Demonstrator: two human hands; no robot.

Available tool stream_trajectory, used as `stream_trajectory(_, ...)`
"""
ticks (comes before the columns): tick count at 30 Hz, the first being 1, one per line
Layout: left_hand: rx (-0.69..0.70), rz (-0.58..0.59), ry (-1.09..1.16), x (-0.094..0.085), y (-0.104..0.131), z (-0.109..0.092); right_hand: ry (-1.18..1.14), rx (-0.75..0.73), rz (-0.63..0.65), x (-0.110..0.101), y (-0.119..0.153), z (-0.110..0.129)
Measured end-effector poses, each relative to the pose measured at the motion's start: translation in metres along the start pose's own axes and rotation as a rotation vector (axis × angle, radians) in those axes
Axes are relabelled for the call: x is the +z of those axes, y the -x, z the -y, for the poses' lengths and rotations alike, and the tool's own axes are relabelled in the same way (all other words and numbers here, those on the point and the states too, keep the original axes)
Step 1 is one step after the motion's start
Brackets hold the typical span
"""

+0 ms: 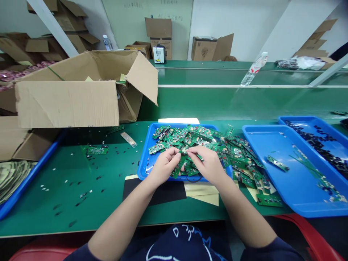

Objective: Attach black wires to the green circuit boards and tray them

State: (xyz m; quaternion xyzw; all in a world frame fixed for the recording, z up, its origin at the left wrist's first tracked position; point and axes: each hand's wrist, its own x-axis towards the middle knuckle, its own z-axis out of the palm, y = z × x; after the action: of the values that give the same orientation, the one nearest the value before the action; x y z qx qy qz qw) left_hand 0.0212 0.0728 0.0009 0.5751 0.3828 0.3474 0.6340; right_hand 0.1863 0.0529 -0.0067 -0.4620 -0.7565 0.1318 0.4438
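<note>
Over a heaped blue tray (144, 165), my left hand (165, 166) is closed on a narrow green circuit board (178, 167), thumb and fingers pressed around it. The board slants down toward me. My right hand (207, 164) is closed in a pinch at the board's upper end, where a small pale part shows between the fingertips; its kind is too small to tell. Many more circuit boards (199, 136) fill the tray beneath and behind both hands. A loose pile of boards (241, 154) spills out to the right of the tray.
To the right lies a second blue tray (274, 185) with one board and small connectors. Beyond it, another blue tray (337, 134) carries black parts. A big open carton (67, 103) stands at left. Black card (154, 192) sticks out below the front tray. A bottle (255, 69) leans on the ledge.
</note>
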Motion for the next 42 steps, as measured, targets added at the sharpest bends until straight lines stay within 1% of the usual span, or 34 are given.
stream_trajectory(3,0.003,0.022,-0.059,0.000,0.001,-0.001,-0.001,-0.042,-0.021,0.000,0.000,0.000)
stream_trajectory(6,-0.006,0.068,-0.069,0.001,0.003,-0.003,-0.003,-0.098,-0.048,0.000,-0.001,0.001)
stream_trajectory(8,0.022,0.060,-0.103,0.001,0.005,-0.004,0.009,-0.137,-0.088,0.000,-0.002,0.002)
stream_trajectory(10,0.094,-0.029,-0.169,-0.001,0.006,-0.005,0.021,-0.139,-0.178,-0.001,-0.003,0.003)
stream_trajectory(13,0.249,-0.219,-0.272,-0.006,0.005,-0.004,0.011,-0.111,-0.435,-0.003,-0.003,0.002)
stream_trajectory(14,0.307,-0.260,-0.305,-0.008,0.004,-0.003,-0.005,-0.114,-0.486,-0.003,-0.003,0.002)
stream_trajectory(15,0.361,-0.274,-0.342,-0.009,0.003,-0.002,-0.025,-0.120,-0.483,-0.003,-0.003,0.003)
stream_trajectory(16,0.412,-0.265,-0.382,-0.010,0.002,-0.001,-0.052,-0.120,-0.433,-0.003,-0.002,0.004)
stream_trajectory(18,0.494,-0.203,-0.455,-0.010,0.001,0.002,-0.124,-0.080,-0.284,-0.002,-0.002,0.007)
stream_trajectory(19,0.518,-0.163,-0.483,-0.010,0.001,0.004,-0.160,-0.042,-0.232,-0.001,-0.001,0.008)
stream_trajectory(20,0.529,-0.122,-0.506,-0.009,0.001,0.005,-0.190,0.000,-0.206,0.000,-0.001,0.009)
stream_trajectory(23,0.523,-0.036,-0.554,-0.008,0.001,0.007,-0.230,0.099,-0.205,0.002,-0.001,0.009)
stream_trajectory(26,0.517,-0.012,-0.570,-0.008,0.001,0.008,-0.224,0.109,-0.214,0.002,-0.001,0.008)
stream_trajectory(28,0.523,-0.029,-0.560,-0.008,0.001,0.010,-0.196,0.046,-0.228,0.002,-0.002,0.007)
stream_trajectory(31,0.539,-0.071,-0.550,-0.009,-0.002,0.012,-0.106,-0.136,-0.228,-0.001,-0.003,0.004)
stream_trajectory(33,0.558,-0.113,-0.563,-0.012,-0.003,0.013,-0.042,-0.253,-0.192,-0.003,-0.004,0.002)
stream_trajectory(34,0.577,-0.153,-0.570,-0.015,-0.004,0.013,-0.016,-0.300,-0.177,-0.004,-0.004,0.002)
stream_trajectory(36,0.655,-0.279,-0.571,-0.021,-0.005,0.010,0.031,-0.350,-0.182,-0.004,-0.004,0.000)
stream_trajectory(37,0.712,-0.352,-0.572,-0.025,-0.005,0.008,0.052,-0.340,-0.218,-0.004,-0.004,-0.001)
stream_trajectory(38,0.780,-0.417,-0.583,-0.028,-0.004,0.006,0.070,-0.294,-0.270,-0.003,-0.005,-0.003)
stream_trajectory(39,0.854,-0.464,-0.611,-0.030,-0.003,0.004,0.077,-0.209,-0.325,-0.001,-0.005,-0.005)
stream_trajectory(40,0.927,-0.488,-0.659,-0.031,-0.002,0.002,0.062,-0.096,-0.373,0.000,-0.006,-0.008)
stream_trajectory(42,1.049,-0.470,-0.787,-0.028,0.002,0.000,-0.071,0.166,-0.428,0.003,-0.007,-0.014)
